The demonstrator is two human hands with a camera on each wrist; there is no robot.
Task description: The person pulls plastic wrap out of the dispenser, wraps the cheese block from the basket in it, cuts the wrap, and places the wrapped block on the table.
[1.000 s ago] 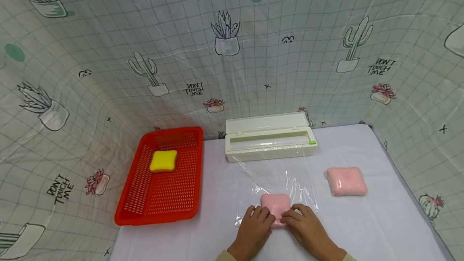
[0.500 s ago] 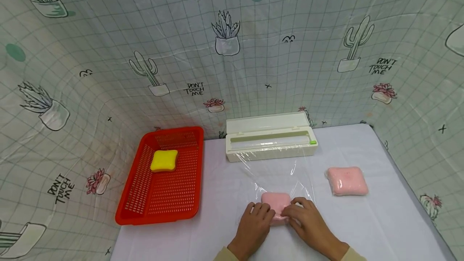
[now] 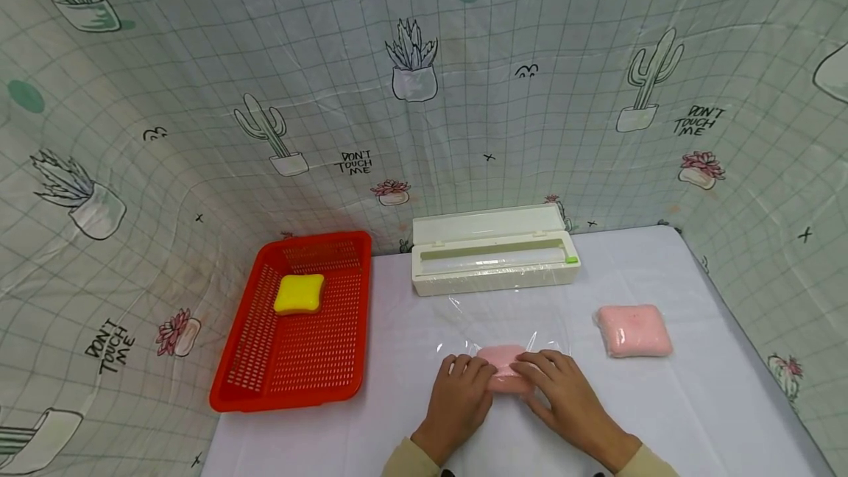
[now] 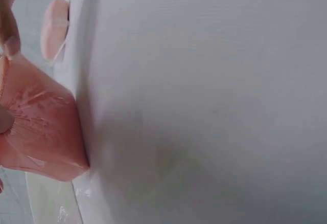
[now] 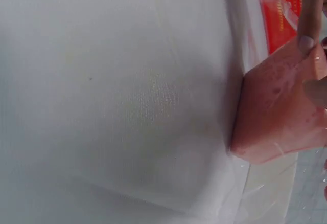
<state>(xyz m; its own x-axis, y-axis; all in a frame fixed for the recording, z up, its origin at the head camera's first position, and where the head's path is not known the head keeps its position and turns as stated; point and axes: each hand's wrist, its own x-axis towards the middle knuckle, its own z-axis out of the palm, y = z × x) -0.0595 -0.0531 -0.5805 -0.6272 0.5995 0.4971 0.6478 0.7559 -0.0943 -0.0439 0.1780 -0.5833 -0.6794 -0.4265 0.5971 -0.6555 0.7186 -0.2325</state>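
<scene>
A pink block (image 3: 501,354), waisted like a sponge or soap bar, stands tilted up near the table's front edge. Creased clear cling film (image 4: 38,96) covers its near face. On its left side my left hand (image 3: 457,396) grips it with bent fingers, while my right hand (image 3: 563,397) holds the right side. Fingertips of both hands meet at its upper edge. From the block, the clear film sheet runs back to an open white dispenser box (image 3: 497,283) with a roll inside.
A red basket (image 3: 311,368) at the left contains a yellow block (image 3: 299,294) of similar shape. Towards the right lies another pink block (image 3: 634,331), wrapped in film. A patterned curtain (image 3: 490,116) encloses the white table (image 3: 689,403).
Both hands have moved slightly away from me, rolling the pink block from nearly flat to tilted. The film's near edge has gone from the table onto the block's near face.
</scene>
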